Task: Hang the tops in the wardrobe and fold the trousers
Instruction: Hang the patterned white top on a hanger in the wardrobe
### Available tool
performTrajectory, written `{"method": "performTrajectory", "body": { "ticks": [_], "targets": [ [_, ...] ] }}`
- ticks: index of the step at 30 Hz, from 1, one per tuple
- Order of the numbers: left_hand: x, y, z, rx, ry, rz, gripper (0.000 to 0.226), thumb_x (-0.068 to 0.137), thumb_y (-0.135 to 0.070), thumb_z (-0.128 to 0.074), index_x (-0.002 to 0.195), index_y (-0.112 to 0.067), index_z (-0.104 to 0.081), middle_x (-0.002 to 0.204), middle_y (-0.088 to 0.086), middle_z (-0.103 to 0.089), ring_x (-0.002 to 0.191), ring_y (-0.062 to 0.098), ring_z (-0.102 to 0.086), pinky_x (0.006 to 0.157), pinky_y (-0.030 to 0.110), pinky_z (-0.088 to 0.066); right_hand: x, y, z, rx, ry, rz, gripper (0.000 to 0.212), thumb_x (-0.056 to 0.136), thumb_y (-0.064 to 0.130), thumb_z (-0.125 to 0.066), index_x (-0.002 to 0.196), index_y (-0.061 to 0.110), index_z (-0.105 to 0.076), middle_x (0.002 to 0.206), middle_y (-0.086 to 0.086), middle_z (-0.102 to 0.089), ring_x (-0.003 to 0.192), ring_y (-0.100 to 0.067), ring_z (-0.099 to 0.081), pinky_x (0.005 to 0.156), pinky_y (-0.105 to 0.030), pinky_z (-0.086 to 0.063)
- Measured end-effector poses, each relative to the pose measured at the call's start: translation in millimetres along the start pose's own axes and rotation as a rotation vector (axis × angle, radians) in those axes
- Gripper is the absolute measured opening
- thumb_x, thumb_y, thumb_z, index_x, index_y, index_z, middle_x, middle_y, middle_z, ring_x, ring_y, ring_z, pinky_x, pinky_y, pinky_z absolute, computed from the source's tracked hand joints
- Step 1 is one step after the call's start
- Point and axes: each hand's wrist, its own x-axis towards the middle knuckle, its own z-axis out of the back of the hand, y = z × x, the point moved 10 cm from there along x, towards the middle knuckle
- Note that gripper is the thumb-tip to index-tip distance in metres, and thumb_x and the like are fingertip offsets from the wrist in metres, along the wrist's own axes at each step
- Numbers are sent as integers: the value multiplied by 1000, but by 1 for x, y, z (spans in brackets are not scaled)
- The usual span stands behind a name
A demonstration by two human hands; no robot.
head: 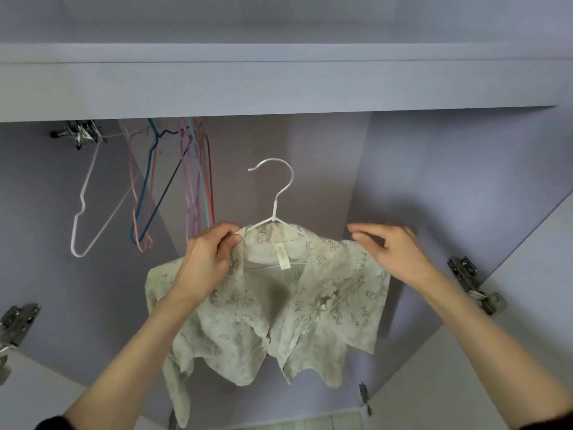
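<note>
A light, floppy cream blouse [279,308] sits on a white hanger [276,193] before the open wardrobe [279,85]. Left hand [204,259] pinches its collar; blurred right hand [390,249] seems open. Best held by the hanger's neck.

Soft, even, cool indoor light, slightly dim. Right hand [389,254] motion-blurred; blouse [269,308] sharp. Wide-angle bending at edges. Faint shadows on wardrobe back panel [325,169], no glare.
</note>
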Motion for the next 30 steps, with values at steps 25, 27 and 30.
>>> {"method": "performTrajectory", "body": {
  "ticks": [25,27,30],
  "targets": [
    [44,-181,-38,618,-317,-732,65,78,3,-42,141,-5,-34,151,13,-29,144,33,-9,116,54,-3,25,-79,-4,892,137,-446,28,94,-4,-43,101,11,-65,86,-2,-63,95,-13,-55,94,-27,-37],
    [60,-181,-37,732,-365,-669,78,75,4,-50,146,-9,-23,154,10,-18,145,27,7,114,53,8,43,-82,3,959,96,-434,29,95,-5,-41,113,4,-62,86,-2,-62,90,-11,-56,84,-21,-42],
    [73,-180,-38,846,-422,-634,95,67,6,-60,149,-14,-17,154,8,-14,145,25,12,111,56,11,70,-85,20,1040,24,-420,32,95,-5,-41,123,-1,-57,83,-2,-60,82,-7,-56,68,-12,-48]
  ]
}}
